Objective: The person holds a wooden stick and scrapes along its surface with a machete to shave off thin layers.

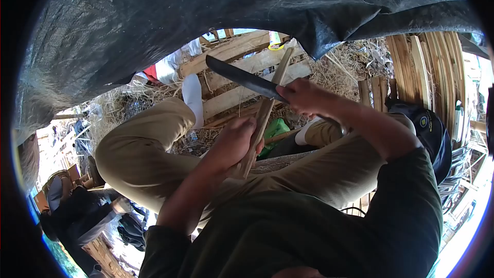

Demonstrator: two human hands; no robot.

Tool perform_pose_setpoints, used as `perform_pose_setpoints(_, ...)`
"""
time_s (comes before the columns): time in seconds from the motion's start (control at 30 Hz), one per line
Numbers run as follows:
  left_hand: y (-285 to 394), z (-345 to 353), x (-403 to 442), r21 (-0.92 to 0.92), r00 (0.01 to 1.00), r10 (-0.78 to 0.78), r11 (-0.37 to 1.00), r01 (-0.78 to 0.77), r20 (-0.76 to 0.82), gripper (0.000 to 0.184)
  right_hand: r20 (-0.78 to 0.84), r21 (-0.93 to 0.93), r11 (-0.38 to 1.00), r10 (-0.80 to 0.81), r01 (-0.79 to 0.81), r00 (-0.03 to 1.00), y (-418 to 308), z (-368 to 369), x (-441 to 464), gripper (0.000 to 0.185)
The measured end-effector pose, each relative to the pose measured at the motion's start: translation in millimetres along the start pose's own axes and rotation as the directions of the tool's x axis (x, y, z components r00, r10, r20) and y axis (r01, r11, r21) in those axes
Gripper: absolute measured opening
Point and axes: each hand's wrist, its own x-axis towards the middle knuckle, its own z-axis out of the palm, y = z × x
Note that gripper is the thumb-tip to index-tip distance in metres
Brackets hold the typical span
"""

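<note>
My left hand (237, 143) is wrapped round the lower part of a flat wooden stick (278, 75), which slants up and to the right between my knees. In my right hand (304, 97) is the handle of a machete (237, 76). Its long dark blade points up and to the left, crossing the stick above my left hand. Whether the edge touches the wood I cannot tell. The butt of the handle shows below my right hand. Under the stick's lower end is my trouser leg.
Wooden pallet slats (239, 62) lie on straw ahead, with a yellow-rimmed cup (275, 41) on them. A black tarp (206, 5) hangs low overhead. Upright wooden strips (432, 67) and a black bag (429, 131) are at right. A green bag (277, 131) lies between my legs.
</note>
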Motion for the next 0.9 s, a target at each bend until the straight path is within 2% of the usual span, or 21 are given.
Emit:
perform_pose_setpoints(0.1,-5.5,0.3,2.3,-0.075,1.0,-0.01,0.997,0.01,0.004,0.034,-0.079,-0.12,0.993,0.004,-0.014,0.997,20.7,-19.2,25.7,0.056)
perform_pose_setpoints(0.17,-4.9,-1.7,3.8,-0.076,1.0,0.022,0.997,-0.022,-0.006,0.03,-0.109,-0.11,0.993,0.024,-0.036,0.994,27.6,-24.7,33.9,0.055)
perform_pose_setpoints(0.23,-5.4,-0.2,5.3,-0.042,0.998,0.066,0.997,-0.067,-0.015,0.03,-0.152,-0.105,0.994,0.01,-0.026,0.988,15.1,0.3,17.3,0.055)
perform_pose_setpoints(0.27,-5.7,4.5,0.6,-0.031,0.998,0.065,0.997,-0.066,-0.022,0.029,-0.051,0.017,1.0,-0.007,0.008,0.999,-1.3,10.7,-4.8,0.055)
perform_pose_setpoints(0.37,-0.2,11.2,-7.4,-0.014,0.998,0.065,0.998,-0.065,-0.019,0.028,-0.017,-0.031,0.999,-0.014,0.013,1.0,2.9,1.6,-2.1,0.055)
perform_pose_setpoints(0.4,-5.4,9.5,-3.1,-0.04,0.998,0.058,0.998,-0.058,-0.009,0.028,-0.05,-0.079,0.996,-0.046,0.042,0.998,12.9,-4.4,8.4,0.056)
perform_pose_setpoints(0.5,-8.1,2.6,-0.8,-0.054,1.0,0.019,0.998,-0.019,0.012,0.028,-0.158,-0.151,0.988,0.007,-0.031,0.987,22.1,-24.4,20.2,0.054)
perform_pose_setpoints(0.53,-6.6,0.7,0.6,-0.048,1.0,0.005,0.999,-0.004,0.018,0.028,-0.22,-0.235,0.971,-0.103,0.05,0.97,23.9,-17.4,23.0,0.054)
perform_pose_setpoints(0.63,-8.0,15.3,-2.9,0.07,0.994,0.1,0.993,-0.098,-0.033,0.03,-0.205,-0.294,0.923,-0.315,0.249,0.927,17.2,23.3,7.8,0.053)
perform_pose_setpoints(0.67,-7.8,17.1,-4.9,0.077,0.994,0.108,0.991,-0.106,-0.018,0.03,-0.258,-0.407,0.801,-0.562,0.439,0.786,29.6,26.5,14.6,0.053)
perform_pose_setpoints(0.73,-6.8,20.1,-7.9,0.094,0.992,0.129,0.987,-0.13,0.018,0.031,-0.091,-0.244,0.931,-0.302,0.272,0.949,4.4,7.7,-6.5,0.054)
perform_pose_setpoints(0.77,-7.8,20.7,-5.2,0.092,0.993,0.121,0.988,-0.122,0.016,0.031,0.012,-0.179,0.969,-0.168,0.167,0.986,-5.0,0.2,-14.4,0.054)
perform_pose_setpoints(0.87,-12.7,20.4,1.5,0.08,0.995,0.103,0.991,-0.103,-0.001,0.031,-0.01,-0.227,0.949,-0.229,0.221,0.973,9.9,10.6,-2.9,0.05)
perform_pose_setpoints(0.9,-12.7,21.1,1.5,0.076,0.995,0.098,0.992,-0.097,-0.001,0.031,-0.011,-0.186,0.965,-0.187,0.182,0.982,11.8,12.8,-0.1,0.05)
